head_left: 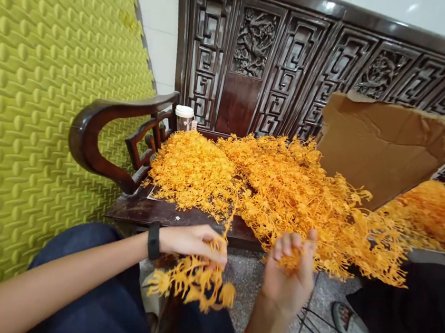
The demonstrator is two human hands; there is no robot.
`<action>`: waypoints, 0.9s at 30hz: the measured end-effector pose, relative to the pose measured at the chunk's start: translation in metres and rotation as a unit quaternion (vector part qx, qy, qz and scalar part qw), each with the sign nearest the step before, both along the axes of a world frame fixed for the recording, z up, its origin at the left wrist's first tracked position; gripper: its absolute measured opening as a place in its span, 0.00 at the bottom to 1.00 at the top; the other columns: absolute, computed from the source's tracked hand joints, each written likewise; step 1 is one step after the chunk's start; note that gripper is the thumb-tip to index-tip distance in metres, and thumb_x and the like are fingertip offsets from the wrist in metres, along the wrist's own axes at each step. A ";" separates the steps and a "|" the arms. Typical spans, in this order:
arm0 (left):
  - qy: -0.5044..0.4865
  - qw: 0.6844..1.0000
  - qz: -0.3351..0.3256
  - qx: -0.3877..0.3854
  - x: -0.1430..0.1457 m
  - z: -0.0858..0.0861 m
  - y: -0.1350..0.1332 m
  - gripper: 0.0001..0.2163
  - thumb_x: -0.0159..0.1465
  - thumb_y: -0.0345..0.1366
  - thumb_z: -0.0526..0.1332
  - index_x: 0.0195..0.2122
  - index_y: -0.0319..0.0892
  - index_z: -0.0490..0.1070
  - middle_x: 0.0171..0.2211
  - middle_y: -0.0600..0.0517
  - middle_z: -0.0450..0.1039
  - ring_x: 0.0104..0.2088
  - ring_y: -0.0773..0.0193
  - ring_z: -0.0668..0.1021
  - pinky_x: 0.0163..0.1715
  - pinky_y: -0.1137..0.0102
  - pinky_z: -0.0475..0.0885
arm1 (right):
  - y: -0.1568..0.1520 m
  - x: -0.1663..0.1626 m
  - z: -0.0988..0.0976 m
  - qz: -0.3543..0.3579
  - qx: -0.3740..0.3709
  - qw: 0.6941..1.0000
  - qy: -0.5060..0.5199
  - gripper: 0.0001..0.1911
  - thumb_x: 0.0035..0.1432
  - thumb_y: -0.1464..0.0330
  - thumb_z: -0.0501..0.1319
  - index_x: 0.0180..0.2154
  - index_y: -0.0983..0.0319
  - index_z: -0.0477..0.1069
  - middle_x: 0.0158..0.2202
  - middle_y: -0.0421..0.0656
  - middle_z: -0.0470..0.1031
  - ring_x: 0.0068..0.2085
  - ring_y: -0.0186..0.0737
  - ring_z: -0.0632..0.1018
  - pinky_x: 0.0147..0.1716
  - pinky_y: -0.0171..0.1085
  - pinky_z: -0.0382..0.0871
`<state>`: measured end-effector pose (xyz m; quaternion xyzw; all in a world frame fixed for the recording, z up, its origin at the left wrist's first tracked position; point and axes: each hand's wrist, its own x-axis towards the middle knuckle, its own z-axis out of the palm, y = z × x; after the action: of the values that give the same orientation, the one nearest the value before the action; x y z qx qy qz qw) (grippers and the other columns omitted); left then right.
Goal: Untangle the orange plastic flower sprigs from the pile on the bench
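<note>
My left hand, with a black band on the wrist, grips a bunch of orange plastic sprigs that hangs down over my lap. My right hand is raised palm toward me, fingers closed on a small orange sprig piece at the edge of the big heap. A large pile of orange plastic sprigs covers the dark wooden bench seat just ahead of both hands.
The carved dark wooden bench back and curved armrest frame the pile. A white-lidded cup stands in the back corner. Torn cardboard leans at the right. Green padded wall on the left. A sandaled foot and cables lie on the floor.
</note>
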<state>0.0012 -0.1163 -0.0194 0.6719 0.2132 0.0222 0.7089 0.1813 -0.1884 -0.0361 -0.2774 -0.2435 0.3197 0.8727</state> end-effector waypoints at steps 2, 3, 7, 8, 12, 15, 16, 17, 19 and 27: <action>0.008 0.989 0.149 0.018 -0.002 -0.001 0.009 0.12 0.53 0.43 0.60 0.26 0.38 0.70 0.22 0.54 0.68 0.23 0.71 0.68 0.26 0.75 0.64 | 0.010 -0.017 -0.002 0.081 -0.036 0.996 0.020 0.08 0.51 0.69 0.56 0.37 0.60 0.66 0.24 0.37 0.52 0.23 0.28 0.57 0.19 0.29 0.52; 0.012 0.978 0.207 0.027 -0.003 -0.002 0.012 0.12 0.53 0.43 0.60 0.26 0.38 0.70 0.22 0.55 0.67 0.22 0.72 0.68 0.25 0.75 0.63 | 0.015 -0.024 -0.004 0.119 -0.057 0.991 0.023 0.07 0.51 0.69 0.56 0.35 0.60 0.66 0.24 0.37 0.52 0.23 0.28 0.57 0.19 0.29 0.53; -0.005 0.958 0.285 0.042 -0.011 -0.001 0.017 0.12 0.53 0.42 0.60 0.29 0.37 0.70 0.23 0.54 0.66 0.24 0.71 0.67 0.27 0.74 0.63 | 0.030 -0.037 -0.018 0.231 -0.116 0.966 0.009 0.06 0.50 0.67 0.57 0.32 0.63 0.68 0.25 0.38 0.58 0.24 0.27 0.62 0.20 0.29 0.56; -0.007 0.957 0.288 0.040 -0.013 0.000 0.016 0.11 0.53 0.41 0.60 0.30 0.37 0.70 0.23 0.54 0.67 0.24 0.71 0.67 0.27 0.74 0.63 | 0.032 -0.038 -0.022 0.245 -0.123 0.962 0.001 0.06 0.50 0.67 0.58 0.31 0.63 0.68 0.26 0.39 0.60 0.25 0.28 0.63 0.21 0.29 0.57; -0.020 0.946 0.316 0.069 -0.017 0.000 0.013 0.09 0.50 0.35 0.63 0.32 0.37 0.69 0.28 0.53 0.68 0.28 0.70 0.69 0.31 0.73 0.63 | 0.038 -0.040 -0.031 0.240 -0.160 0.957 -0.036 0.05 0.47 0.69 0.59 0.30 0.64 0.69 0.31 0.42 0.69 0.27 0.30 0.68 0.23 0.31 0.60; -0.031 0.939 0.328 0.099 -0.018 -0.003 0.015 0.09 0.50 0.33 0.63 0.32 0.38 0.69 0.31 0.52 0.69 0.32 0.68 0.70 0.36 0.71 0.64 | 0.040 -0.039 -0.035 0.196 -0.168 0.966 -0.031 0.10 0.44 0.73 0.60 0.34 0.63 0.70 0.29 0.41 0.69 0.25 0.29 0.68 0.20 0.30 0.58; -0.031 0.937 0.330 0.112 -0.018 -0.004 0.016 0.09 0.50 0.32 0.63 0.32 0.38 0.68 0.31 0.52 0.69 0.33 0.68 0.70 0.38 0.71 0.64 | 0.041 -0.038 -0.036 0.185 -0.159 0.969 -0.028 0.10 0.43 0.74 0.59 0.32 0.63 0.70 0.27 0.40 0.69 0.23 0.28 0.67 0.19 0.29 0.56; -0.030 0.934 0.332 0.127 -0.017 -0.005 0.017 0.08 0.50 0.31 0.62 0.32 0.38 0.68 0.32 0.52 0.68 0.34 0.68 0.70 0.39 0.70 0.64 | 0.041 -0.037 -0.037 0.177 -0.146 0.973 -0.025 0.08 0.43 0.74 0.59 0.30 0.63 0.70 0.24 0.39 0.67 0.22 0.27 0.66 0.18 0.29 0.55; -0.029 0.930 0.333 0.153 -0.015 -0.007 0.019 0.08 0.50 0.30 0.62 0.32 0.38 0.67 0.33 0.52 0.68 0.36 0.67 0.69 0.41 0.70 0.64 | 0.042 -0.035 -0.039 0.176 -0.121 0.977 -0.024 0.04 0.43 0.75 0.56 0.23 0.64 0.69 0.20 0.37 0.63 0.19 0.26 0.64 0.16 0.29 0.52; -0.048 0.922 0.326 0.204 -0.002 -0.008 0.019 0.12 0.49 0.33 0.63 0.35 0.40 0.65 0.38 0.51 0.65 0.36 0.67 0.70 0.37 0.68 0.66 | 0.046 -0.035 -0.047 0.164 -0.156 0.972 -0.055 0.06 0.45 0.72 0.56 0.24 0.67 0.70 0.20 0.39 0.64 0.19 0.27 0.63 0.15 0.29 0.53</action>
<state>-0.0011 -0.0969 -0.0279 0.6936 0.3771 0.3274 0.5192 0.1463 -0.1422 -0.0828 -0.3837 -0.2798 0.4770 0.7396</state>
